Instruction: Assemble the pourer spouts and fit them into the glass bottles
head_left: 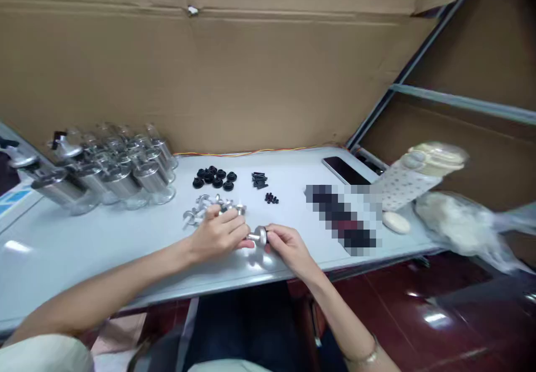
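Observation:
Near the front edge of the table, my left hand (221,230) is closed around the stem end of a silver metal part with a round disc (261,235). My right hand (290,244) pinches a small dark piece against the disc's right face; the fingers mostly hide it. Just behind my left hand lies a pile of similar silver metal parts (203,203). Beyond them sit several black round caps (217,182). To their right are a bunch of black slim pins (259,180) and a cluster of tiny black pieces (271,198).
Several glass jars with metal sleeves (122,185) stand at the left. A phone (344,170), a white oval object (396,223), a spotted pouch-like item (408,185) and a clear plastic bag (456,224) are on the right. Cardboard (259,81) walls the back.

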{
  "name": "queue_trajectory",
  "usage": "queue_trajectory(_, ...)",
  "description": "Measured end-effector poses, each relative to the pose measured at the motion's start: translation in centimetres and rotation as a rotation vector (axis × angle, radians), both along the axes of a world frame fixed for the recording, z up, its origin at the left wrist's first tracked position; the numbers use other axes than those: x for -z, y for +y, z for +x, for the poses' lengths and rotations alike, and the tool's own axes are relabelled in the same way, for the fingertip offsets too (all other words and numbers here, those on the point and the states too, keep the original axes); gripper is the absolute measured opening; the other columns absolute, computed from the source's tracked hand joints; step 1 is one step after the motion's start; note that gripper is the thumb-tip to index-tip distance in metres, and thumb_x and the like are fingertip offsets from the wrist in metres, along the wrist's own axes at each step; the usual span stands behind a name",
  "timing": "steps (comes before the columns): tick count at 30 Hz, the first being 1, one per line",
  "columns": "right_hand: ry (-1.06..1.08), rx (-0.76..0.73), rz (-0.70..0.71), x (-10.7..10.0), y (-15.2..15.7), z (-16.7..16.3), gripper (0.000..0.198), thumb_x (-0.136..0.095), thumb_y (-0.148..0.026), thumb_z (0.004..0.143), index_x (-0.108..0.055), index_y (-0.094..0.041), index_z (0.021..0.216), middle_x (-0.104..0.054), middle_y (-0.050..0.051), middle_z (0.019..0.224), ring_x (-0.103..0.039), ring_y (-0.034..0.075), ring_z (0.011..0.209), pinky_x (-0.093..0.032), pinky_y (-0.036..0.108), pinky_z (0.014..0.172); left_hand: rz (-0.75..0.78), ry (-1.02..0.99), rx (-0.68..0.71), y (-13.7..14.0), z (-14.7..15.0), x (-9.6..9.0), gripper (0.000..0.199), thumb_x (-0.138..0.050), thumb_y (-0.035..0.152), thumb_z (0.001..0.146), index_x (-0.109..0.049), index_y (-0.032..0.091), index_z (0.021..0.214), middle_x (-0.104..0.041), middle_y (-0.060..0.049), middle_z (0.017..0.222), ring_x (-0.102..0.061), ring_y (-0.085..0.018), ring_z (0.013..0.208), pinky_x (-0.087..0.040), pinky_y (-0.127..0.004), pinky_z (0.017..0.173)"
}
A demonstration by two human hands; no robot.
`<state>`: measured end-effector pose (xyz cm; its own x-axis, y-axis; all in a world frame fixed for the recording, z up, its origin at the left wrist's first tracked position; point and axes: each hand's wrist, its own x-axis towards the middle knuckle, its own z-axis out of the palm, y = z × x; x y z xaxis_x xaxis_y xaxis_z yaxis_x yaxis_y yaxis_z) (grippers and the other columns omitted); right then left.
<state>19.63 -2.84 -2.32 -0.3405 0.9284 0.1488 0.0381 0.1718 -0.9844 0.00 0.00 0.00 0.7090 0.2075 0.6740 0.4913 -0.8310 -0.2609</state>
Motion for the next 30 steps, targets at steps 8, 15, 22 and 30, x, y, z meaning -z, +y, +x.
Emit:
queue_trajectory(8, 0.007, 0.064, 0.136, 0.7, -0.8, -0.5, 0.038, -0.052, -0.047, 0.087, -0.055, -0.018, 0.064, -0.050, 0.000, 0.062, -0.044, 0.013, 0.059, -0.035, 0.024, 0.056, -0.371, -0.057, 0.024, -0.4, 0.2, -0.8, 0.048, -0.020, 0.037, 0.100, -0.051, 0.016, 0.069, -0.057, 0.001, 0.060, -0.043, -0.014, 0.063, -0.019, -0.033, 0.068)
queue_trajectory(15, -0.062, 0.152, 0.426, 0.6, -1.3, -0.7, 0.019, -0.053, -0.029, 0.089, -0.059, -0.018, 0.075, -0.053, 0.002, 0.066, -0.050, 0.015, 0.064, -0.039, 0.027, 0.060, -0.695, -0.068, -0.006, -0.8, 0.0, -0.8, 0.058, -0.009, 0.041, 0.099, -0.046, 0.015, 0.062, -0.052, 0.002, 0.057, -0.042, -0.012, 0.060, -0.020, -0.033, 0.069)
queue_trajectory(22, -0.164, 0.216, 0.649, 0.4, -1.2, -1.2, 0.010, -0.051, -0.023, 0.087, -0.053, -0.018, 0.078, -0.052, 0.002, 0.068, -0.047, 0.016, 0.064, -0.038, 0.028, 0.060, -0.838, -0.097, -0.046, -0.7, -0.1, -0.8, 0.057, -0.009, 0.040, 0.099, -0.043, 0.015, 0.060, -0.050, 0.004, 0.057, -0.040, -0.010, 0.055, -0.026, -0.030, 0.069)
queue_trajectory(30, -0.038, -0.077, 0.001, 1.0, 0.2, -1.3, 0.042, -0.033, -0.047, 0.088, -0.040, -0.020, 0.058, -0.039, -0.003, 0.050, -0.035, 0.011, 0.048, -0.030, 0.025, 0.050, -0.051, 0.027, 0.024, -0.6, -0.4, -0.8, 0.041, -0.031, 0.044, 0.096, -0.055, 0.013, 0.084, -0.064, -0.002, 0.071, -0.051, -0.013, 0.063, -0.027, -0.029, 0.068)
